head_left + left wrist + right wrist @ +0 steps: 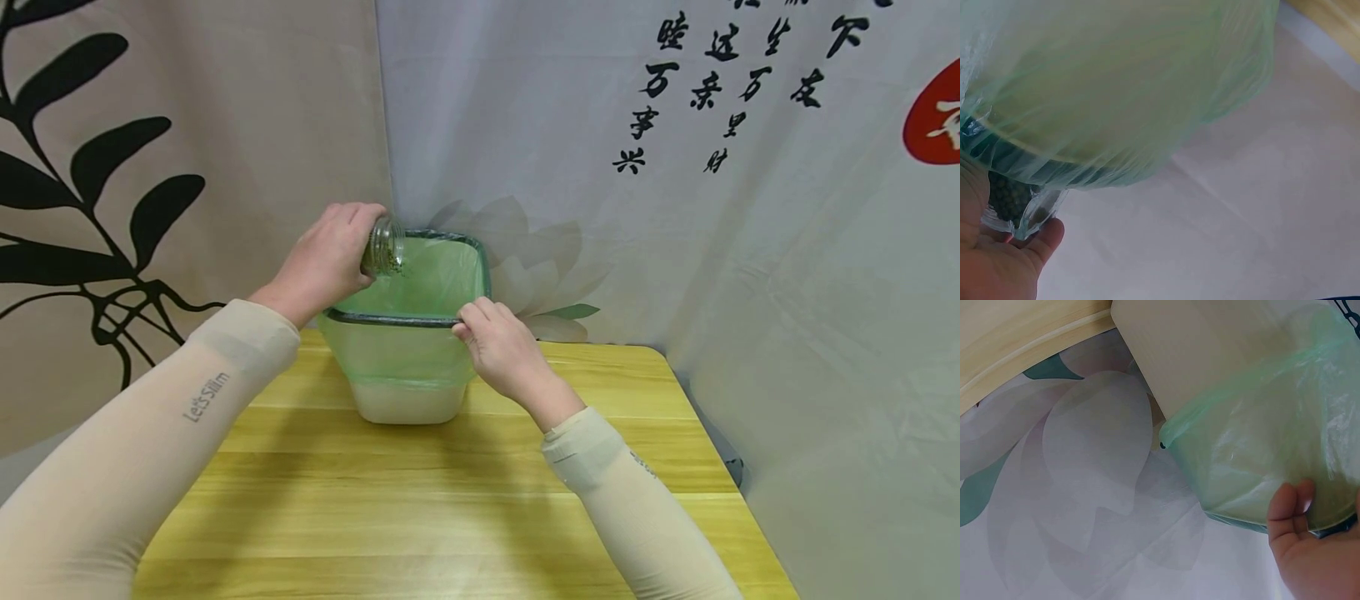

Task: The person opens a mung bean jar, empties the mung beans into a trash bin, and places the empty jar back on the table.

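Note:
A white bin (408,404) lined with a thin green plastic bag (405,354) stands on the table, its dark rim facing up. My left hand (330,254) grips a clear glass jar (386,246), tipped on its side with the mouth over the bin's opening. Small round green beans (1009,199) show inside the jar in the left wrist view, and a few specks appear at its mouth in the head view. At the near right corner of the rim, my right hand (506,350) pinches the edge over the bag. The bin's bottom is hidden behind its front wall.
The yellow wood-grain table (420,517) ends at a rounded far right corner. Right behind the bin hangs a pale cloth backdrop (570,167) with dark lettering and a lotus print. Another cloth with a black leaf print (90,167) hangs to the left.

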Motion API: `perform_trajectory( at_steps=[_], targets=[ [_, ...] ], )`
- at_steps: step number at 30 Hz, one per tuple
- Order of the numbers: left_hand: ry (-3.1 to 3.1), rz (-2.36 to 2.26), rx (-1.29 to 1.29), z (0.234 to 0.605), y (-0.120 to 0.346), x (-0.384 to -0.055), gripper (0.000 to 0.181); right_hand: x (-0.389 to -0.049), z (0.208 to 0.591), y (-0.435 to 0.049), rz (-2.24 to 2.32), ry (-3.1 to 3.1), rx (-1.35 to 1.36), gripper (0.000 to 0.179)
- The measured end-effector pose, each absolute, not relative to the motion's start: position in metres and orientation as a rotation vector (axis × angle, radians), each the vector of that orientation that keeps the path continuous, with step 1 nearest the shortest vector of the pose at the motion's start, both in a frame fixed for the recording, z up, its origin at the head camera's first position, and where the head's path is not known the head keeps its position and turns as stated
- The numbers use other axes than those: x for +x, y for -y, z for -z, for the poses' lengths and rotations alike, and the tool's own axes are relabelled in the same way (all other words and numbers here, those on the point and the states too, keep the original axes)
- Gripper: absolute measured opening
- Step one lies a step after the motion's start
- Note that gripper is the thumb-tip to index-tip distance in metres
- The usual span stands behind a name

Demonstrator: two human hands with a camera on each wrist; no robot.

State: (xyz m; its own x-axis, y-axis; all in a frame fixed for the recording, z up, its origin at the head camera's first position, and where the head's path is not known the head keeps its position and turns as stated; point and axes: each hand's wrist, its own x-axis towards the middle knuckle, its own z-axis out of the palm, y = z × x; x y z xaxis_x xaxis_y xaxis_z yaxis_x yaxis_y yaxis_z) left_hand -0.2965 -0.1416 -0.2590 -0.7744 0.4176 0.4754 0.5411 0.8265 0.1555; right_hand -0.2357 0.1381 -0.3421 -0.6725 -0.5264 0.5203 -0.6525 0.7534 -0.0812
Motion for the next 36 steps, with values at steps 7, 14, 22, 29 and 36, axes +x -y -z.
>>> perform_trajectory(
  at_steps=[7,14,22,29,36],
  targets=[
    [2.589,0.396,-0.715,0.2587,0.1408,-0.2962,0.087,-0.2361,0.3427,-0.1384,-0.359,2.476,0.893,0.024],
    [2.581,0.392,-0.722,0.2579,0.1397,-0.2953,0.088,-0.2364,0.3431,-0.1388,-0.355,2.462,0.895,0.024],
    [2.579,0.380,-0.722,0.2573,0.1393,-0.2950,0.087,-0.2359,0.3426,-0.1385,-0.362,2.473,0.889,0.025],
    [2.567,0.379,-0.727,0.2577,0.1392,-0.2950,0.086,-0.2361,0.3427,-0.1382,-0.370,2.484,0.891,0.025],
    [2.537,0.384,-0.744,0.2583,0.1400,-0.2945,0.083,-0.2356,0.3427,-0.1380,-0.368,2.483,0.890,0.024]
  ],
)
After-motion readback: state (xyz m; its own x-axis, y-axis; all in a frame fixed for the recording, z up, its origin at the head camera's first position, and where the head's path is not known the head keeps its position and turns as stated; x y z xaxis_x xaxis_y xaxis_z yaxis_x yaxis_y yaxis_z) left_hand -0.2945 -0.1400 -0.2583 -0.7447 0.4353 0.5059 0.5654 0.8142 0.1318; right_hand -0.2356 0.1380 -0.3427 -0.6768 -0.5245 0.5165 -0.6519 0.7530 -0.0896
